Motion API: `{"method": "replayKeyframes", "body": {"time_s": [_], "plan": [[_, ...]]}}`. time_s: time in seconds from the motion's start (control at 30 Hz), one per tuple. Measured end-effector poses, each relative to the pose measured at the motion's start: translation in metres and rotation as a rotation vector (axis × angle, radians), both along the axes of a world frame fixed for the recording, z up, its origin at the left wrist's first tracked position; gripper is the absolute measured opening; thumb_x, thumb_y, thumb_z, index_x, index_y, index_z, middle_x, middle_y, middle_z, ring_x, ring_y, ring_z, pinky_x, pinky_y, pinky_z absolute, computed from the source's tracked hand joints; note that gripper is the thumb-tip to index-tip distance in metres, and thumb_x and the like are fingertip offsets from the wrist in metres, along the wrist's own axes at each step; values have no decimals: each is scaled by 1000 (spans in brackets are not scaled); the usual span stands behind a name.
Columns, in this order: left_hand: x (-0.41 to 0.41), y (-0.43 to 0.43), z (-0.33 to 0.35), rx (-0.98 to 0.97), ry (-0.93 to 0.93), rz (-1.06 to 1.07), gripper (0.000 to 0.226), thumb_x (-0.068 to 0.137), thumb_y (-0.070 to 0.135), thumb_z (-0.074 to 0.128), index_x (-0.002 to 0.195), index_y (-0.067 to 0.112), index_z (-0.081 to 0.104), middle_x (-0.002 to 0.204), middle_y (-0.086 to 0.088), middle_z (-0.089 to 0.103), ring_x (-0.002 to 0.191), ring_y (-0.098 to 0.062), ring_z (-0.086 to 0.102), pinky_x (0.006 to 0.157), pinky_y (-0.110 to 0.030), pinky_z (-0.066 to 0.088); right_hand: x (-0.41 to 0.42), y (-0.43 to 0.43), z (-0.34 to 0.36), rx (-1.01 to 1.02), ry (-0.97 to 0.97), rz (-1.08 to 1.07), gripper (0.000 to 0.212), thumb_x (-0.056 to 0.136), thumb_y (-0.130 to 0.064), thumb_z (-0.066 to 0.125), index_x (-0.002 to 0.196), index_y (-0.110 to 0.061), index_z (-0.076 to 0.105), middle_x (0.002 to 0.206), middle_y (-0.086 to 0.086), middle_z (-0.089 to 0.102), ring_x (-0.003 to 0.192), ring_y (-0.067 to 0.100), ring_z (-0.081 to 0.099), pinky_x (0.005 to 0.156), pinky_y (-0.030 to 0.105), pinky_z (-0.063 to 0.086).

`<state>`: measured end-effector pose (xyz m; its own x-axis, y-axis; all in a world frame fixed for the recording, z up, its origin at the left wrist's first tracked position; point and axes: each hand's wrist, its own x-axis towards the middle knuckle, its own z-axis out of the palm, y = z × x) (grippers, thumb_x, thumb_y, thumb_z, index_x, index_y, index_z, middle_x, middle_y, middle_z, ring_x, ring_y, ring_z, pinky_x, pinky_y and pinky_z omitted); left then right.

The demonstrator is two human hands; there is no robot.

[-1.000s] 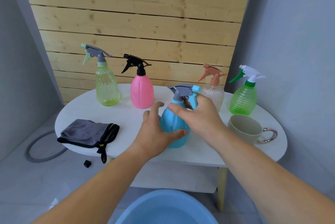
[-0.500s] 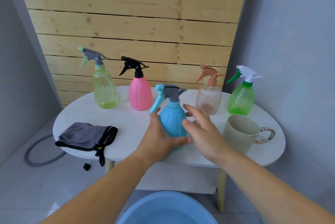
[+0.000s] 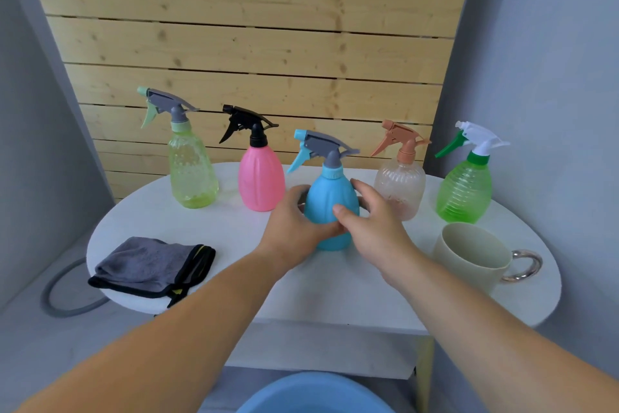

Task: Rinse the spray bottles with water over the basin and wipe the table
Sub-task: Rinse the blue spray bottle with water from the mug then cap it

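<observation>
Both hands gripped the blue spray bottle (image 3: 330, 203) as it stood upright near the middle of the white oval table (image 3: 234, 232), just forward of the pink spray bottle (image 3: 259, 178) and the clear spray bottle (image 3: 400, 185) toward the back edge. The left hand (image 3: 294, 228) curled round the body's left flank, and the right hand (image 3: 373, 225) curved round its right flank, with both thumbs close together on the front. The bottle's long axis ran straight up, its grey trigger head free above the fingers and its nozzle pointing left. The blue basin (image 3: 315, 396) sat below the table's front edge, on the person's side, so the carry would likely come back and down. A grey cloth (image 3: 150, 265) lay near the left edge and a cream mug (image 3: 472, 255) near the right.
</observation>
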<state>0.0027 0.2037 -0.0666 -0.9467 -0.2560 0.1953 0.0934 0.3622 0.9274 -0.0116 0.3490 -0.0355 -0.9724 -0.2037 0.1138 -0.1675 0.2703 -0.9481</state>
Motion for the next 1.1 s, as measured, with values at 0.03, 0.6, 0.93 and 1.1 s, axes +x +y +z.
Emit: {"method": "replayKeyframes", "body": {"time_s": [0.03, 0.6, 0.93, 1.1], "plan": [[-9, 1, 3, 5, 5, 11, 75, 67, 31, 95, 132, 24, 57, 119, 11, 66, 109, -1, 62, 78, -14, 50, -8, -3, 2, -24, -2, -17, 47, 94, -23, 61, 138, -31, 47, 121, -12, 60, 101, 1, 59, 88, 26, 50], [-87, -4, 4, -16, -26, 49, 62, 71, 32, 90, 126, 28, 63, 113, 13, 70, 100, -7, 68, 81, -26, 58, -84, -33, -4, -66, -93, -145, 35, 92, -23, 54, 127, -23, 52, 112, -2, 64, 99, 17, 63, 91, 41, 53], [-77, 1, 17, -166, -130, 60, 90, 63, 56, 80, 140, 21, 51, 126, 4, 66, 114, -18, 64, 98, -43, 56, -69, -30, 10, 133, -64, -156, 36, 96, -34, 45, 129, -18, 49, 117, 2, 62, 106, 24, 60, 86, 37, 47], [-66, 5, 21, -243, -182, 101, 101, 80, 45, 83, 159, 14, 27, 151, -5, 48, 139, -25, 48, 97, -33, 45, -47, -5, 35, 296, 7, -142, 45, 97, -38, 46, 137, -20, 45, 132, 0, 55, 120, 21, 52, 94, 35, 41]]}}
